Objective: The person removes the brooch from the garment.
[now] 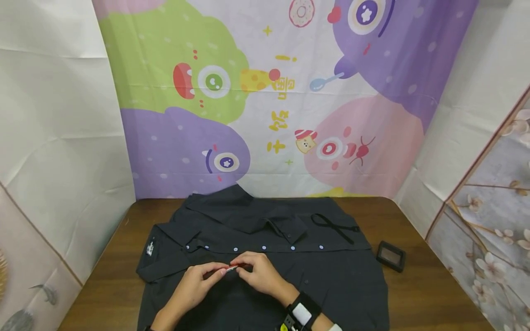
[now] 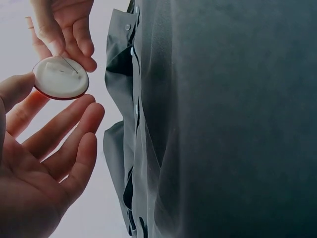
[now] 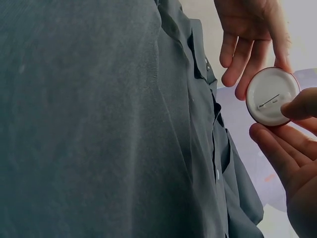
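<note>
Between the two hands is a round pin badge (image 3: pixel 263 91) with a white back, a red rim and a thin metal pin across it. In the left wrist view the same badge (image 2: pixel 59 87) shows its back. My left hand (image 1: pixel 196 284) pinches one edge between thumb and fingers, the other fingers spread. My right hand (image 1: pixel 262 276) holds the opposite side, its thumb on the back near the pin's end. Both hands are above a dark button shirt (image 1: pixel 323 285) spread on the table, its collar and pale buttons showing.
A thin black strap (image 1: pixel 331 224) lies looped on the shirt's upper right. Right of the shirt, a small black square frame (image 1: pixel 391 256) rests on the brown table (image 1: pixel 430 294). A cartoon-printed cloth (image 1: pixel 273 174) hangs behind the table's far edge.
</note>
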Demonstrator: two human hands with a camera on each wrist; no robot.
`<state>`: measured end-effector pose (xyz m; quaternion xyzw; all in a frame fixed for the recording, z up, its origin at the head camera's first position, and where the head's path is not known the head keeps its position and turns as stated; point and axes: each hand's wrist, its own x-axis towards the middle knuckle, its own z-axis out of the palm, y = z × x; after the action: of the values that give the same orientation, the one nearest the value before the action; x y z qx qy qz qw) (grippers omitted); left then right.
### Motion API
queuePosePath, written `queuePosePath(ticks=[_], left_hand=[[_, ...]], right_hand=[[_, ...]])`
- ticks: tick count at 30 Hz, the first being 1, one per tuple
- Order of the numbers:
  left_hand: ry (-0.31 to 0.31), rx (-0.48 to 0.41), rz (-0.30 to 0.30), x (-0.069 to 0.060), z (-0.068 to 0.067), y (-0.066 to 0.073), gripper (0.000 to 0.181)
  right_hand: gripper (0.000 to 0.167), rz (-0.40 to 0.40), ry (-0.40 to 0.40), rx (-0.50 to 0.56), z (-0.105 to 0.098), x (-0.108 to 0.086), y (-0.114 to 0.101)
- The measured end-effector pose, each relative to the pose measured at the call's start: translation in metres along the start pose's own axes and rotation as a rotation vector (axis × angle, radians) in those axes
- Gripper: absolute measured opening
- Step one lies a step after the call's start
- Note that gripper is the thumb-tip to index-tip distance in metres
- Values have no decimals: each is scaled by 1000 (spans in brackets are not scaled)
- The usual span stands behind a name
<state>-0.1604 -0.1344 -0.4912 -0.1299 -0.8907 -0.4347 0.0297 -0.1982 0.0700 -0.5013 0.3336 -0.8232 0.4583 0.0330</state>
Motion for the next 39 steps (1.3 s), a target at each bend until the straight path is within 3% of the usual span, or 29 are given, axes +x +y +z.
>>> queuePosePath(ticks=[8, 22, 39], left_hand=[[8, 1, -35, 1, 3, -1, 14], [13, 0, -58, 1, 4, -2, 14], [43, -32, -8, 0, 2, 0, 18]], right_hand=[[30, -2, -8, 60, 0, 0, 1], [31, 3, 17, 119, 2, -1, 2], [27, -67, 154, 84, 8, -1, 4]])
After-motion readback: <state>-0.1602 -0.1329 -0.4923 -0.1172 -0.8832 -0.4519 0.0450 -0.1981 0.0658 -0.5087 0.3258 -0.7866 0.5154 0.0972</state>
